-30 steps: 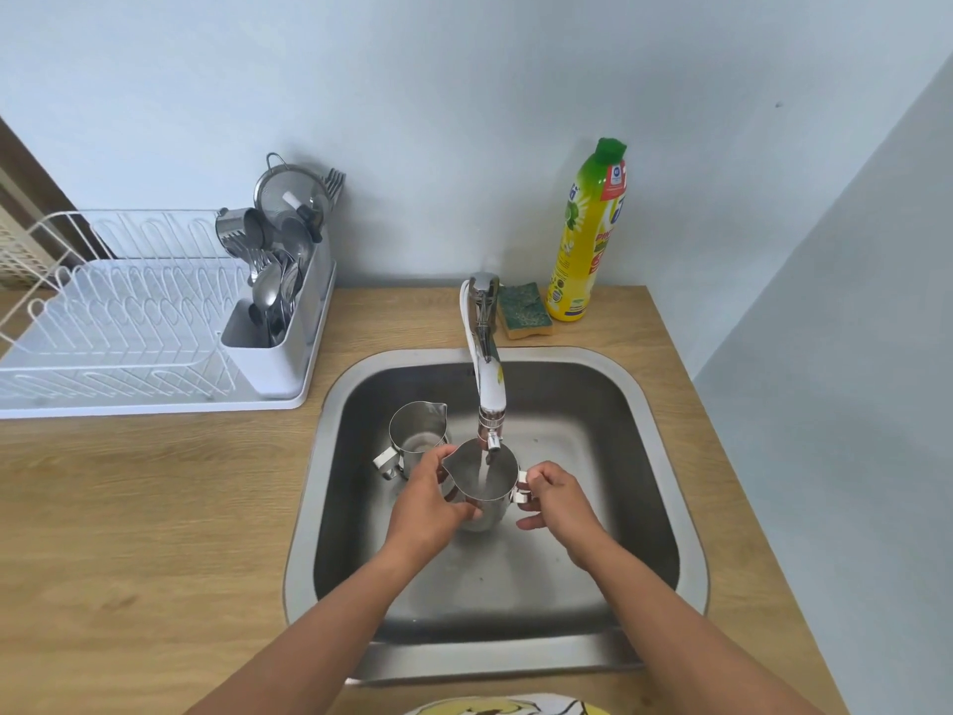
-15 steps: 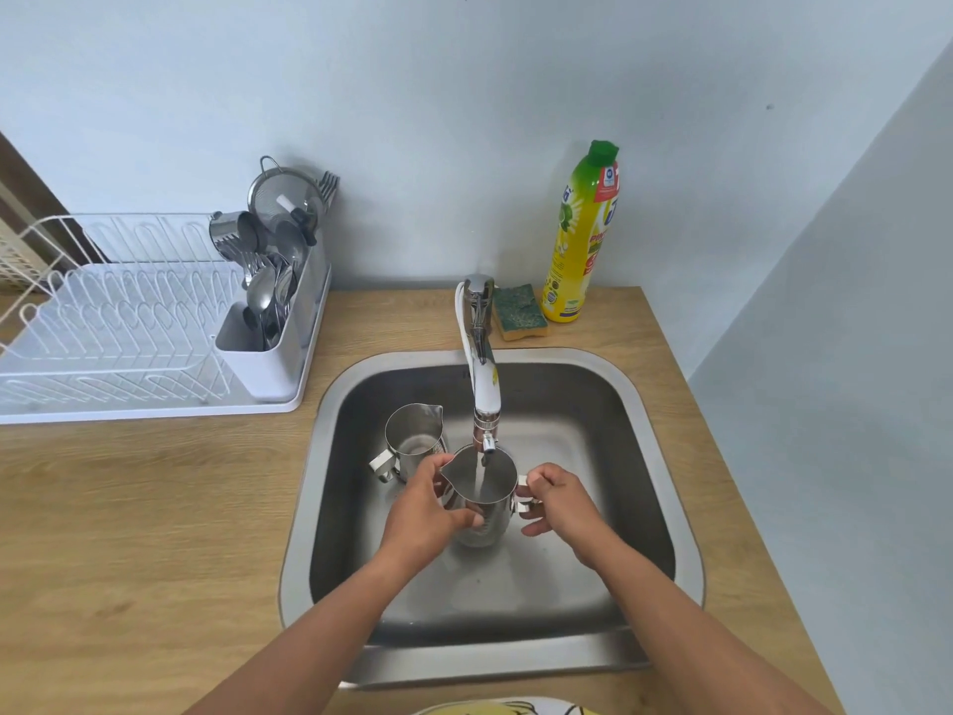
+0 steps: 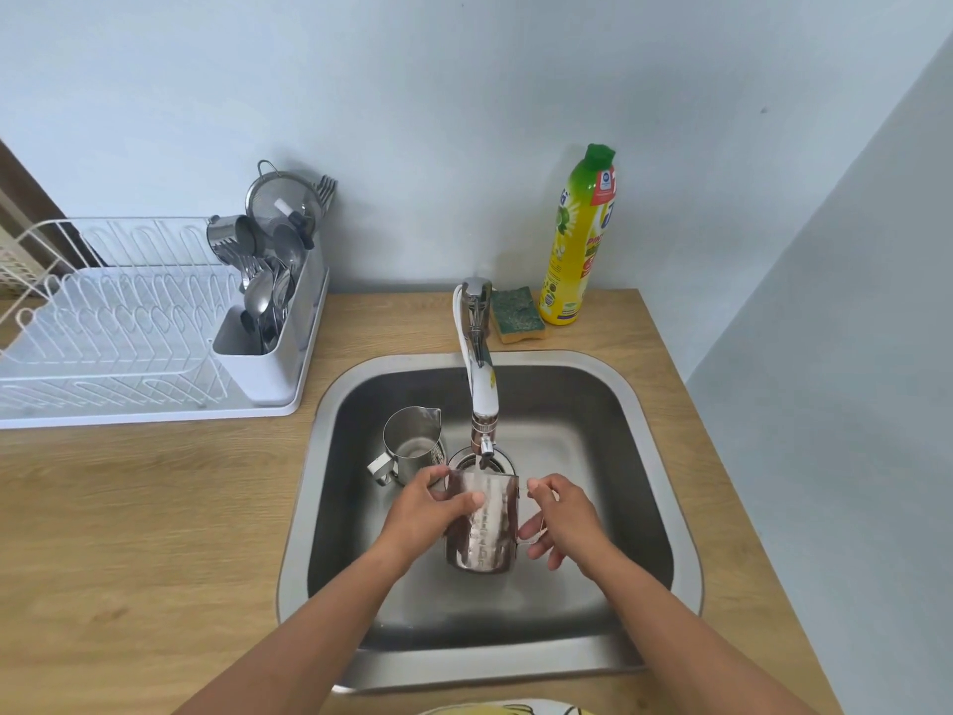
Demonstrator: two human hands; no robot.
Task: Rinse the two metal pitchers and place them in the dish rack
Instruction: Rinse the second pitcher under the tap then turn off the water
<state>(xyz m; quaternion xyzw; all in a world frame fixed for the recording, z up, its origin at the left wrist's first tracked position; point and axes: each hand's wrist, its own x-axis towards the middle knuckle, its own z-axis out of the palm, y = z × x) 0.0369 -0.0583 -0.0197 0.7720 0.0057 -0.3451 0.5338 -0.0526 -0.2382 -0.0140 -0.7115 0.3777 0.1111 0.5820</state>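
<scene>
Only one view on my end, the head cam, looking down into a stainless sink set in a wood-look countertop. Both hands are wrapped onto the same metal pitcher, held tipped away under the faucet: left hand gripping its body with the thumb across the front, right hand closed on the handle side. It's got a measuring scale stamped down the side, but I can't read the numbers. The second pitcher stands upright on the sink floor just left of the faucet spout, handle pointing toward the left wall, nobody touching it. The white dish rack sits on the counter to the left, rack part holding nothing, with a cutlery caddy stuffed with spoons, forks and a strainer. Behind the sink there's a green-topped sponge right beside a yellow dish soap bottle with a green cap; label has limes on it, brand text too blurry for me.
</scene>
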